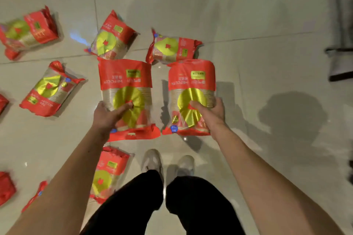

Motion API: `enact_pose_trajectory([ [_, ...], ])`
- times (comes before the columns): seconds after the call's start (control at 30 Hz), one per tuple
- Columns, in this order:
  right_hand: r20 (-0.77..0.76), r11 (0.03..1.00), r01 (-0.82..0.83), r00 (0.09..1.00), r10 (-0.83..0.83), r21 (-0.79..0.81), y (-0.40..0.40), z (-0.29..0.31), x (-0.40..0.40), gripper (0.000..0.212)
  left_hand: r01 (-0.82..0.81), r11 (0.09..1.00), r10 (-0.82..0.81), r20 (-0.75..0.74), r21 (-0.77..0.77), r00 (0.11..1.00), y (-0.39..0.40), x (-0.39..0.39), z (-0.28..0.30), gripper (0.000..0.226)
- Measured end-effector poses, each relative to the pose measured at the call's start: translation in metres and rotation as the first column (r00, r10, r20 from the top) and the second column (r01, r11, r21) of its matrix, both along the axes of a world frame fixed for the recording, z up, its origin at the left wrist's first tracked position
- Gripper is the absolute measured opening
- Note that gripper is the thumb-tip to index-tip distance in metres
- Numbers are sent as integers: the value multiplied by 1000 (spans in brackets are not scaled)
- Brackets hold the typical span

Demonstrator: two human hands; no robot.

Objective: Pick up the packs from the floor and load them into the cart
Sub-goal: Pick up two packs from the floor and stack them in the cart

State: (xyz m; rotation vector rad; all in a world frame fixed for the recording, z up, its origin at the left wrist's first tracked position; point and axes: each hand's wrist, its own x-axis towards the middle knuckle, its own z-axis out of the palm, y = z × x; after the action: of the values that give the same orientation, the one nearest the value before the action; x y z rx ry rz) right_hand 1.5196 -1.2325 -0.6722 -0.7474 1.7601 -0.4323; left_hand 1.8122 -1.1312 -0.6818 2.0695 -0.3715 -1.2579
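I count two red-and-gold packs in my grip — one in my left hand, one in my right hand. Five more packs lie whole on the tiled floor, and four red ones are cut off along the floor's left edge — eleven in all. Two hands, two white shoes, two black trouser legs.

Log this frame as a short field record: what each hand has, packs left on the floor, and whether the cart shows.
left hand: left hand grips left pack
right hand: right hand grips right pack
packs lying on floor: at least five in full view, e.g. one beyond the held pair, another beside the shoes; more cut off at the left edge
floor: glossy tiles
cart: not clearly identifiable
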Motion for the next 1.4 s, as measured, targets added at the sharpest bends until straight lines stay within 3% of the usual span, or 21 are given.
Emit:
enact_pose_trajectory([
  [0.2,-15,989,-56,998,55,-136,-21,255,-75,70,128,972,-140,-50,-200,989,-53,-65,260,42],
  [0.4,-5,929,117,992,-127,-351,10,481,-156,53,290,873,-281,81,-393,956,-77,-127,470,52],
  [0.47,33,882,213,975,-219,-420,33,545,-174,51,374,816,-353,132,-441,926,-79,-149,535,63],
  [0.63,96,720,373,913,-395,-585,92,646,-208,54,469,680,-464,163,-563,870,-82,-192,653,59],
  [0.83,191,499,534,789,-584,-683,146,704,-222,50,506,511,-598,136,-695,790,-90,-250,720,53],
  [0.97,207,361,594,678,-705,-719,186,713,-232,55,548,374,-709,151,-748,689,-84,-297,740,39],
  [1.2,176,189,656,448,-877,-731,277,710,-267,83,609,265,-870,86,-747,485,-37,-377,721,48],
  [1.4,157,79,676,281,-947,-732,358,705,-314,74,639,149,-936,100,-755,337,12,-465,712,48],
])
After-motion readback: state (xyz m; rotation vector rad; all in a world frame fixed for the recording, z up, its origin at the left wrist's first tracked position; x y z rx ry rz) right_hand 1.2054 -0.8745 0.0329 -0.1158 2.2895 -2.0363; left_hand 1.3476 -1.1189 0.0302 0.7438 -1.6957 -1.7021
